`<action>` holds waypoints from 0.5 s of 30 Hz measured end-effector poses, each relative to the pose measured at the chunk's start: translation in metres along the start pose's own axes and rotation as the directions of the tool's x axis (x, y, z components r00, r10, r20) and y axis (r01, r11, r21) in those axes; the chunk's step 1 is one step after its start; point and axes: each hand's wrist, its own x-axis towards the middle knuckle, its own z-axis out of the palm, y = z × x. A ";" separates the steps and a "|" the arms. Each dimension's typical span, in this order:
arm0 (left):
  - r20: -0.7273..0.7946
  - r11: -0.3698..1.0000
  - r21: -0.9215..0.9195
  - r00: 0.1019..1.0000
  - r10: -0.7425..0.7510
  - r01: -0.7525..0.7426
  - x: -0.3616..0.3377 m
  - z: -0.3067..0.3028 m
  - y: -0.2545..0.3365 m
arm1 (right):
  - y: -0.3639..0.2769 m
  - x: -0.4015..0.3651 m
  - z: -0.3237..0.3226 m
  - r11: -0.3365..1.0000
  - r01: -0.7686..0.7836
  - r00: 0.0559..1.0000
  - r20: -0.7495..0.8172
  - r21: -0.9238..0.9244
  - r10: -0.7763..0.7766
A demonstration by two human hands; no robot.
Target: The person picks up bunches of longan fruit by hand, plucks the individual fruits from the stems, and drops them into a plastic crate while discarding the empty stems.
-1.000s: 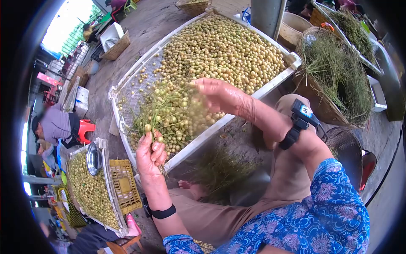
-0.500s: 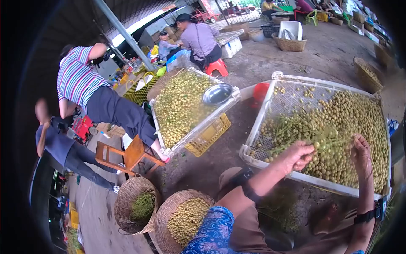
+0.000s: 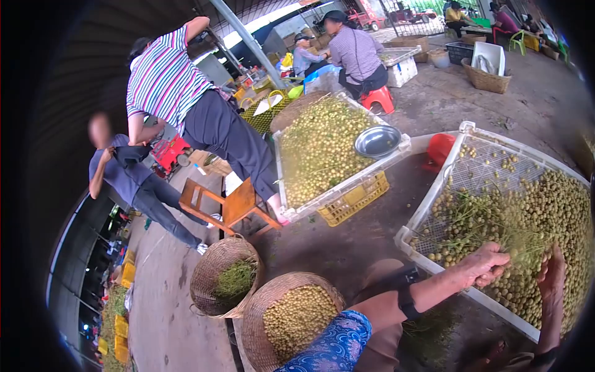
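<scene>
My left hand [image 3: 484, 264], on the blue-sleeved arm, is closed with curled fingers over the near part of a white mesh tray [image 3: 439, 191]. My right hand [image 3: 551, 273] is just to its right, its fingers drawn together. Between them is a blurred bunch of thin green fruit stems [image 3: 527, 246], and both hands seem to grip it. Small round yellow-brown fruits [image 3: 561, 208], like longans, heap up in the tray. More green stems [image 3: 472, 211] lie among the fruits on the left. Exactly what sits between the fingertips is partly hidden.
Beside me stand a wicker basket of fruits [image 3: 300, 319] and another basket holding green stems [image 3: 234, 279]. A second fruit tray [image 3: 322, 146] carries a metal bowl [image 3: 378, 142]. A wooden chair [image 3: 238, 203] and a person in a striped shirt [image 3: 167, 77] are at left.
The view has swung left, so the surroundings sit farther right. Both hands stay close together over the tray with the stems between them. The striped-shirt person's arm is raised higher.
</scene>
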 end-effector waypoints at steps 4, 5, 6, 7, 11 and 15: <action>0.024 0.995 0.095 0.999 -0.039 0.036 -0.003 0.000 0.001 | 0.014 0.000 -0.019 0.979 0.079 0.983 0.176 -0.187 -0.046; 0.023 0.995 0.095 0.999 -0.043 0.041 -0.001 -0.002 0.000 | 0.012 0.005 -0.031 0.980 0.076 0.984 0.173 -0.185 -0.044; -0.001 0.995 0.093 1.000 -0.020 0.020 0.001 -0.004 0.000 | 0.007 0.007 -0.038 0.972 0.133 0.969 0.231 -0.195 -0.087; -0.029 0.996 0.093 1.000 0.005 -0.003 0.001 -0.007 -0.001 | 0.002 0.006 -0.041 0.961 0.190 0.948 0.292 -0.201 -0.126; -0.082 0.998 0.062 0.996 0.026 -0.021 -0.002 -0.011 0.005 | -0.019 -0.003 -0.043 0.956 0.209 0.955 0.254 -0.204 -0.154; -0.030 0.997 0.076 0.999 -0.021 0.023 -0.004 -0.013 0.004 | -0.021 -0.024 -0.025 0.805 0.178 0.956 0.292 -0.566 -0.006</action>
